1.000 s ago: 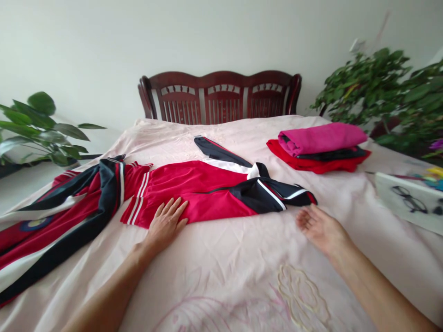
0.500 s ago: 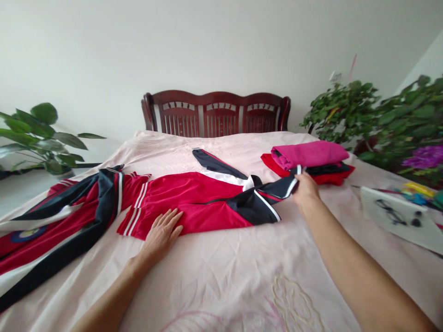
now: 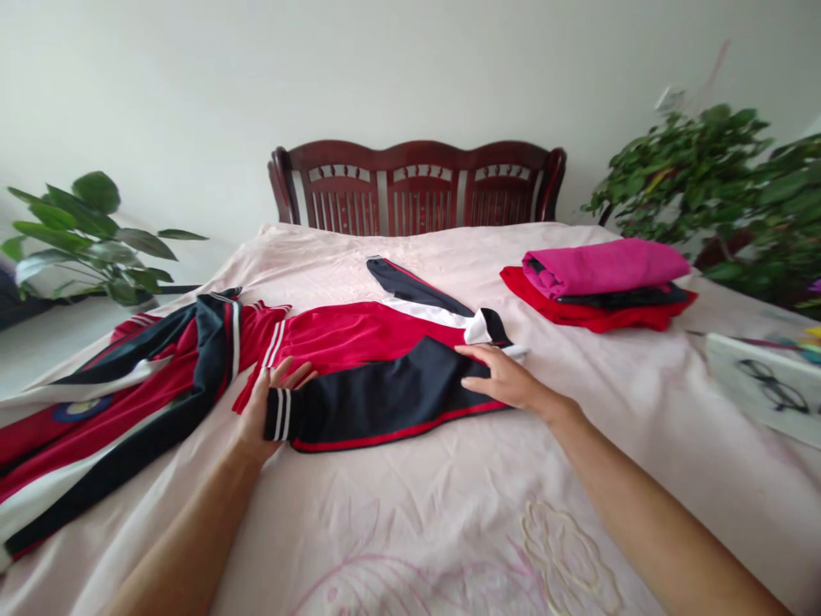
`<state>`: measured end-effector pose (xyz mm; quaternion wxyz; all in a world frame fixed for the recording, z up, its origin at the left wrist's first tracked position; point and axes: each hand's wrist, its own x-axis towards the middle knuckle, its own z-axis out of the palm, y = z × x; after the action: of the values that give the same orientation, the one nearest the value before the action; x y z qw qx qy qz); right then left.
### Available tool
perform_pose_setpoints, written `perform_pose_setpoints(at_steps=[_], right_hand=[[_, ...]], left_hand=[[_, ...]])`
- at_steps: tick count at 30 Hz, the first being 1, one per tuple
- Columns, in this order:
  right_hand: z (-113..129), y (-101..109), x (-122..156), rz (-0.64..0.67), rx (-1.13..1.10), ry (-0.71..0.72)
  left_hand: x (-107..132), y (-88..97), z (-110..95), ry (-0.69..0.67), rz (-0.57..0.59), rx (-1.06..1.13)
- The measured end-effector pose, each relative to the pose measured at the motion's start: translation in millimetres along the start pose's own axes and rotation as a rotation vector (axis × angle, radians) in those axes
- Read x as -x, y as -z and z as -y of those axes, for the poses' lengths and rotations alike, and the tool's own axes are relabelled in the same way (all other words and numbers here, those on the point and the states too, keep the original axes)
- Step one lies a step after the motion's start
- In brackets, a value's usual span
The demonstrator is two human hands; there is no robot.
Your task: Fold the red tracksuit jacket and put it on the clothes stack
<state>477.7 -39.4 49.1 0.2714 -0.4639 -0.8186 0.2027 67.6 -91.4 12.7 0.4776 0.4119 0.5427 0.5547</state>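
A red jacket [image 3: 350, 335] lies flat across the middle of the bed [image 3: 449, 522], its hem toward the left; a black sleeve [image 3: 378, 402] with a red edge is folded over its near side, running from the collar end to a white-striped cuff [image 3: 278, 415]; the left hand [image 3: 262, 409] lies open at that cuff, fingers stretched out onto the red cloth, palm touching the cuff's end; the right hand [image 3: 506, 378] rests flat on the sleeve's other end, fingers spread, just beside the white and black collar [image 3: 488, 327]; neither hand pinches the cloth. A second red, black and white garment [image 3: 109, 406] sprawls on the left of the bed, touching the jacket's hem; a folded pile [image 3: 599, 287], pink on top, sits well apart at the right; glasses [image 3: 766, 382] lie on a white board at the right edge.
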Motion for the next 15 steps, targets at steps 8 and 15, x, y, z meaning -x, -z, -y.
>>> perform_pose_setpoints(at_steps=[8, 15], right_hand=[[-45.5, -7.5, 30.1, 0.014, -0.064, -0.129], [-40.3, -8.1, 19.1, -0.101, 0.116, -0.277]], left_hand=[[12.2, 21.0, -14.8, 0.145, 0.109, -0.298], [-11.4, 34.8, -25.0, -0.066, -0.135, -0.491]])
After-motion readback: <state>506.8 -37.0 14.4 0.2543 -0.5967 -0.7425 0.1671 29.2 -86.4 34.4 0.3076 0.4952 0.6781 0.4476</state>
